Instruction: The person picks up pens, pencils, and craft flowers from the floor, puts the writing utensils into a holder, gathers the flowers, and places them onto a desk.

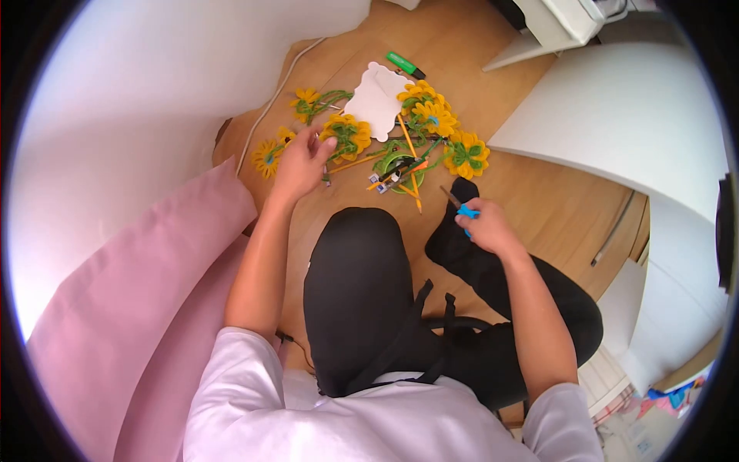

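My right hand (486,229) grips a pair of scissors (466,210) by the blue handles, blades pointing up and left over my black sock. My left hand (300,165) is at the left of the pile, thumb apart from the fingers, nothing visible in it. Just beside its fingertips lies a yellow and green fuzzy craft flower (350,137); whether they touch it I cannot tell. Another yellow flower (267,158) lies left of that hand. More flowers, one at the right (466,155), surround a green round holder (399,163) with pencils (408,135) and pens across it.
A white scalloped card (377,100) and a green highlighter (405,65) lie behind the pile on the wooden floor (454,38). A white cable (265,108) runs along the left wall. Pink fabric (154,246) hangs at my left, and a white curved panel (616,115) stands at right.
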Motion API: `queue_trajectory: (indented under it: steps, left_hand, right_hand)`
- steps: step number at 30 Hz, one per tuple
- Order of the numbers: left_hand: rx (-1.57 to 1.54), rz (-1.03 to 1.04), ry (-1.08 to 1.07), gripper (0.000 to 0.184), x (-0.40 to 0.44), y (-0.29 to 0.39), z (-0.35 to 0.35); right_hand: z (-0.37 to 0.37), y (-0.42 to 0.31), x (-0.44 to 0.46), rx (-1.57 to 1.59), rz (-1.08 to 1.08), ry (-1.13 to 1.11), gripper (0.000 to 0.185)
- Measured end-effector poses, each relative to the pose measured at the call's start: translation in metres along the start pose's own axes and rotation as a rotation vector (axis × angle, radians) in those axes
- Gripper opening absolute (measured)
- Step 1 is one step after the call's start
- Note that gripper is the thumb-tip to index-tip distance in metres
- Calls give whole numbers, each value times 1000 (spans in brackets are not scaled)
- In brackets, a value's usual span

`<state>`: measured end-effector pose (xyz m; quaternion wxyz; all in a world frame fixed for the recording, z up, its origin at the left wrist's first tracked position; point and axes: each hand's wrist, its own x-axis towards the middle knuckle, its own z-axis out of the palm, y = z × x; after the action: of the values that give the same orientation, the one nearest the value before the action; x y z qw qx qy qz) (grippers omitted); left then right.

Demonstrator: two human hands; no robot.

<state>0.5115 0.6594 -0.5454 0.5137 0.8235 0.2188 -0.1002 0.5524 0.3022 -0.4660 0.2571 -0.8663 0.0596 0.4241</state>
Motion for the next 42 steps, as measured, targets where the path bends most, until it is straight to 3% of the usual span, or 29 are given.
queue_trajectory:
  steps: [1, 5, 8, 9, 13, 19, 22, 24, 25, 27, 29, 31, 34, 36, 37, 39, 42]
  left_hand:
    - [-41, -52, 99, 49, -9, -20, 2]
    - [119, -195, 160, 43, -53, -67, 4]
    - [245, -371, 57, 38, -66, -83, 28]
    - [300, -314, 70, 39, -66, -86, 39]
    - [439, -118, 208, 41, -55, -89, 63]
    - [467, -195, 104, 34, -28, -99, 67]
    - [493, -150, 240, 28, -26, -115, 60]
    - [452, -132, 204, 24, -31, -113, 55]
    - [419, -125, 166, 21, -36, -103, 50]
    - [387, -89, 146, 20, -47, -75, 44]
    - [352, -61, 125, 19, -44, -64, 49]
    - [412, 439, 281, 19, -33, -74, 60]
    - [418, 430, 195, 17, -8, -88, 72]
    - [457, 357, 118, 17, 6, -94, 76]
    - [492, 298, 40, 16, 11, -96, 77]
    - [560, 291, 61, 17, 22, -99, 72]
    - [637, 235, 125, 19, 32, -107, 33]
  right_hand:
    - [-9, -16, -5, -20, -14, -11, 22]
    - [-12, -69, -7, -274, -58, -48, 19]
    - [12, -83, 15, -544, -127, -24, 21]
    - [20, -87, 20, -661, -150, -7, 23]
    - [34, -107, 14, -613, -269, 71, 26]
    - [25, -106, 15, -332, -247, 241, 27]
    - [11, -98, 29, -228, -201, 349, 25]
    - [0, -97, 47, -210, -221, 449, 22]
    - [-3, -94, 61, -210, -222, 455, 22]
    - [-5, -87, 93, -244, -491, 300, 19]
    - [2, -82, 130, -265, -545, 173, 19]
    - [17, -76, 162, -287, -607, 31, 18]
    - [33, -78, 188, -395, -591, -115, 22]
    - [32, -73, 195, -712, -623, 20, 28]
    - [32, -69, 198, -709, -618, 10, 28]
    - [25, -66, 207, -827, -575, 123, 31]
    - [9, -56, 214, -1010, -599, 120, 29]
